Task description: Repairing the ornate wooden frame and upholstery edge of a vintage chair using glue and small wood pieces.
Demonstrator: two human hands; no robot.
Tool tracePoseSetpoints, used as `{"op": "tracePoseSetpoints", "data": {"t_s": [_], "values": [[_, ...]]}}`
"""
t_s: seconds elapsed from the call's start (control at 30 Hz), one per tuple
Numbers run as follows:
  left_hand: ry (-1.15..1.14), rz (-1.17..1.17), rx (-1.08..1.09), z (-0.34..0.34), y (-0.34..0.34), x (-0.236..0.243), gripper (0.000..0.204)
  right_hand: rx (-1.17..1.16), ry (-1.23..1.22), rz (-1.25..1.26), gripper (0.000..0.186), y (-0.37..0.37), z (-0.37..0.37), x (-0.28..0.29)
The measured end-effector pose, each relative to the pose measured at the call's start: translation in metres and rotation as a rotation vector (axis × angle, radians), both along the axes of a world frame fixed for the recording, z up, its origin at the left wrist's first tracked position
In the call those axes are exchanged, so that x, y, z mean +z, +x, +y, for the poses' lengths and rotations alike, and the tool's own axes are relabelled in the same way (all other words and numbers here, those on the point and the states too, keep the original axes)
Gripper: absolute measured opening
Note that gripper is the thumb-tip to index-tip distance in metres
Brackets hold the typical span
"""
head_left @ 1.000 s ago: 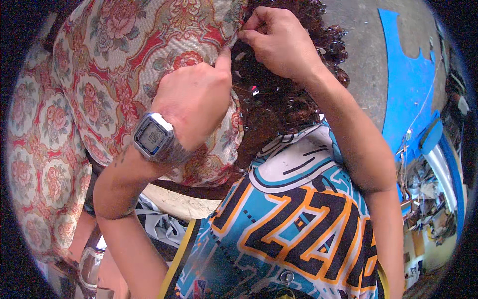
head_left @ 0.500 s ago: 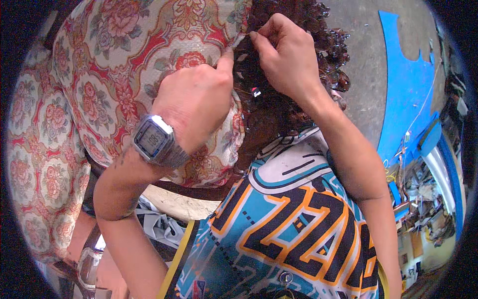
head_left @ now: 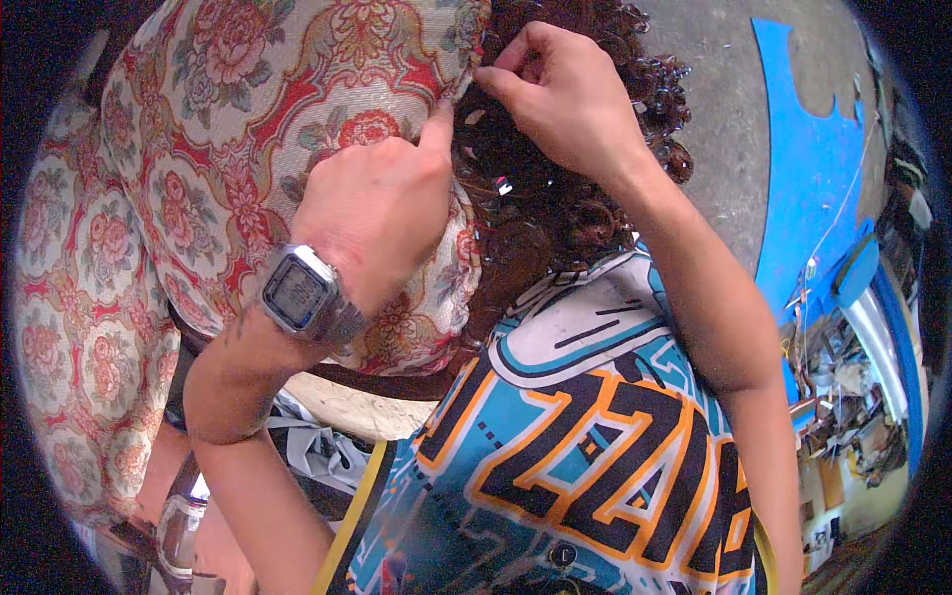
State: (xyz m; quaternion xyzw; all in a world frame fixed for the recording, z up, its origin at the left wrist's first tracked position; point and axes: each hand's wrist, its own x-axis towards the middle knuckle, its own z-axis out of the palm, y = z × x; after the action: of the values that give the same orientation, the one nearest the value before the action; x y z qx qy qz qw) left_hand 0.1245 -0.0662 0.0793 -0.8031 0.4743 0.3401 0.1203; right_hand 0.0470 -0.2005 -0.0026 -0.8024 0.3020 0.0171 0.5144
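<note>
Floral upholstery fabric [head_left: 268,178] in cream and red covers a large padded piece of furniture on the left. Its edge runs along dark brown carved wood [head_left: 516,228] with a glossy, curled relief. My left hand [head_left: 377,203], a digital watch on its wrist, lies on the fabric. The index finger points up along the edge and presses there; the other fingers are curled under, mostly hidden. My right hand [head_left: 570,99] comes over the carving, thumb and index pinched together at the fabric's edge, just above the left fingertip. Whether a small strip is also in the pinch cannot be seen.
A blue cut sheet [head_left: 808,169] lies on the grey concrete floor [head_left: 709,129] at the right. Cluttered scraps [head_left: 853,397] fill the far right. More floral fabric [head_left: 94,317] covers a piece at the left. Grey cloth [head_left: 322,451] lies below my left forearm.
My right fingertips have moved left and slightly down, from over the carving to the fabric's edge. My left hand has shifted slightly left, its index finger still on the edge.
</note>
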Motion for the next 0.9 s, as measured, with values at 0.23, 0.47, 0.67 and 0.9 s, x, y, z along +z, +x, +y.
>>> {"op": "tracePoseSetpoints", "data": {"t_s": [0.23, 0.47, 0.67, 0.9], "values": [[0.0, -0.071, -0.058, 0.0, -0.001, -0.002, 0.037, -0.01, -0.044, -0.04, 0.021, -0.002, 0.008, -0.011], [0.018, -0.058, -0.07, 0.001, 0.0, -0.001, 0.039, -0.176, -0.087, -0.182, 0.018, -0.01, 0.019, -0.013], [0.036, -0.045, -0.064, 0.0, 0.002, -0.002, 0.042, -0.149, 0.013, -0.056, 0.017, -0.004, 0.011, -0.012], [0.05, -0.046, -0.073, 0.0, 0.003, 0.0, 0.045, 0.02, -0.003, -0.065, 0.022, 0.001, 0.002, -0.011]]}}
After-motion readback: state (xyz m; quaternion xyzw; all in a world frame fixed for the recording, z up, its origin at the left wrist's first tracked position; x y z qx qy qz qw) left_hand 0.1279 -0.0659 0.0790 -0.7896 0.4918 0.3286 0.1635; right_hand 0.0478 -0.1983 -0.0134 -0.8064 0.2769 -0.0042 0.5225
